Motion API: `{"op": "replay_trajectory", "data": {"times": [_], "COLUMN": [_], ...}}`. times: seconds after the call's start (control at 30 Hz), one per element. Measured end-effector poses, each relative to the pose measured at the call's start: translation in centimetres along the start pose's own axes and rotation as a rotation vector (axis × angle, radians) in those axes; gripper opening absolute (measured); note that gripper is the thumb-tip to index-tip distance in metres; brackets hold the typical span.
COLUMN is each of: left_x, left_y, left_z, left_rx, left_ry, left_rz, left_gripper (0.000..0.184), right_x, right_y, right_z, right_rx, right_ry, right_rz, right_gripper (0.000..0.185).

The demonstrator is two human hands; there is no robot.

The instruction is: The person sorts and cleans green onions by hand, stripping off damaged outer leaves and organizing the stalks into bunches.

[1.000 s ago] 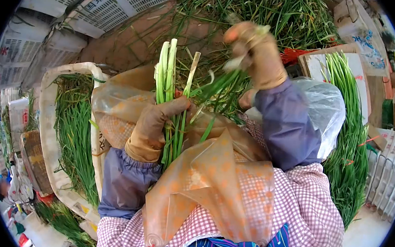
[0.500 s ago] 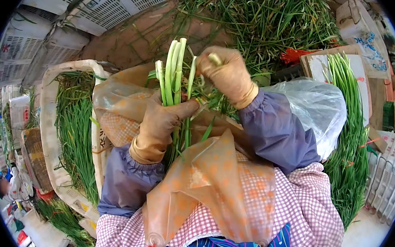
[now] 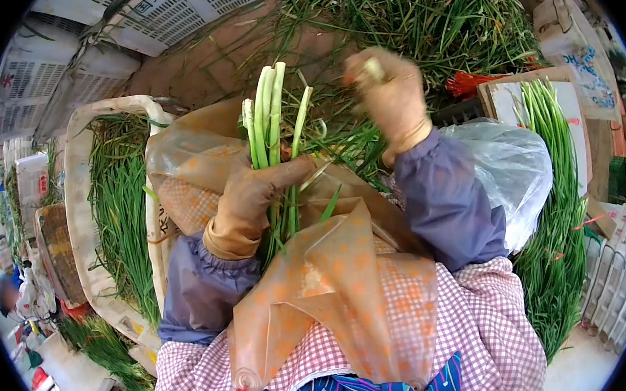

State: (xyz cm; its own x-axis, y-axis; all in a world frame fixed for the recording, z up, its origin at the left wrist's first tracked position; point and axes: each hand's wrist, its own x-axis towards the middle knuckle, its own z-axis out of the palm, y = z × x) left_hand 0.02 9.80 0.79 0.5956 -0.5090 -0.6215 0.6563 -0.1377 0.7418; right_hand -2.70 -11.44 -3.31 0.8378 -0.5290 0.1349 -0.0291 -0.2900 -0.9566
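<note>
My left hand (image 3: 254,198) is gloved in brown and closed round several green stalks (image 3: 264,114), whose pale cut ends point up. One separate stalk (image 3: 301,117) stands a little to the right in the same grip, tilted right. Below the fist, the green lower parts hang over the apron. My right hand (image 3: 393,95), also gloved, is up and to the right of the stalks, apart from them. It is smeared by motion, with the fingers curled in. A short pale piece (image 3: 373,71) shows at its fingers; I cannot tell what it is.
A white crate (image 3: 80,170) of long greens stands at left. Loose leaves (image 3: 414,27) lie heaped ahead. On the right are a bundle of greens (image 3: 550,177) and a clear plastic bag (image 3: 514,163). A translucent apron (image 3: 322,270) covers the lap; perforated crates (image 3: 150,21) stand upper left.
My right hand has moved up and to the right, away from the separate stalk it was beside. The left hand keeps its grip, with the stalks almost still.
</note>
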Motion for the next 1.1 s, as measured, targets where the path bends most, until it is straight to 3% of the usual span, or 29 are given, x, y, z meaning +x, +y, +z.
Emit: {"op": "replay_trajectory", "data": {"times": [0.03, 0.1, 0.17, 0.23, 0.3, 0.37, 0.43, 0.47, 0.5, 0.57, 0.63, 0.73, 0.8, 0.83, 0.93, 0.97, 1.03, 1.1], "left_x": [0.0, 0.2, 0.2, 0.5, 0.9, 0.3, 0.1, 0.1, 0.1, -0.1, -0.1, 0.5, 0.7, 0.7, 0.4, 0.1, 0.2, 0.5], "left_y": [0.0, 0.0, 0.1, -0.2, -1.1, -0.4, -0.2, -0.2, -0.2, -0.3, -0.6, -1.4, -0.8, -1.1, -1.4, -0.9, -0.6, -0.8], "left_z": [-0.1, -0.4, -0.2, 0.1, -0.1, -0.4, -0.5, -0.5, -0.4, -0.6, -1.2, -1.9, -1.7, -1.6, -1.4, -1.2, -1.1, -1.3], "left_rx": [-0.002, -0.032, -0.049, -0.061, -0.064, -0.103, -0.148, -0.111, -0.076, -0.09, -0.098, 0.095, -0.131, -0.13, 0.126, 0.029, -0.068, -0.515], "left_ry": [-0.002, -0.054, -0.058, -0.064, -0.063, -0.076, -0.099, -0.111, -0.124, -0.13, -0.132, -0.18, -0.19, -0.189, -0.163, -0.115, -0.067, -0.211], "left_rz": [0.001, -0.012, -0.04, -0.068, 0.045, -0.021, -0.091, -0.054, -0.018, -0.066, -0.102, 0.087, -0.135, -0.137, 0.107, -0.013, -0.13, -0.099], "left_gripper": [0.026, 0.025, 0.023, 0.022, 0.02, 0.018, 0.016, 0.016, 0.016, 0.017, 0.018, 0.019, 0.017, 0.017, 0.018, 0.02, 0.022, 0.028], "right_x": [0.9, 1.5, 0.0, -1.8, -3.1, -3.1, -2.6, -2.6, -2.4, -1.4, 0.8, 0.2, -1.1, -1.7, -3.6, -3.3, -1.6, 2.1], "right_y": [1.4, 1.7, -2.1, -2.7, -2.5, -3.5, -2.5, -2.0, -1.2, 0.7, 2.1, 0.8, -0.6, -1.0, -2.6, -2.4, -1.4, -0.6], "right_z": [-0.9, -2.7, -2.0, 0.2, 2.7, 2.5, 1.9, 1.9, 1.8, 0.7, -2.3, -2.8, -1.4, -0.7, 2.4, 2.5, 2.1, -2.6], "right_rx": [0.042, 0.26, 0.304, 0.41, 0.713, 0.66, 0.199, -0.023, -0.029, -0.054, 0.091, 0.161, 0.375, 0.432, 0.605, 0.61, 0.463, 0.24], "right_ry": [0.118, 0.019, -0.239, -0.425, -0.418, -0.38, -0.469, -0.339, -0.338, -0.021, 0.09, -0.024, -0.29, -0.418, -0.422, -0.422, -0.074, 0.296], "right_rz": [-0.014, 0.202, 0.447, 0.406, 0.34, 0.394, 0.208, -0.105, -0.104, -0.198, 0.148, 0.207, 0.31, 0.369, 0.298, 0.294, -0.137, -0.218], "right_gripper": [0.01, 0.013, 0.017, 0.018, 0.022, 0.023, 0.026, 0.029, 0.029, 0.014, 0.013, 0.026, 0.019, 0.018, 0.022, 0.022, 0.022, 0.024]}}
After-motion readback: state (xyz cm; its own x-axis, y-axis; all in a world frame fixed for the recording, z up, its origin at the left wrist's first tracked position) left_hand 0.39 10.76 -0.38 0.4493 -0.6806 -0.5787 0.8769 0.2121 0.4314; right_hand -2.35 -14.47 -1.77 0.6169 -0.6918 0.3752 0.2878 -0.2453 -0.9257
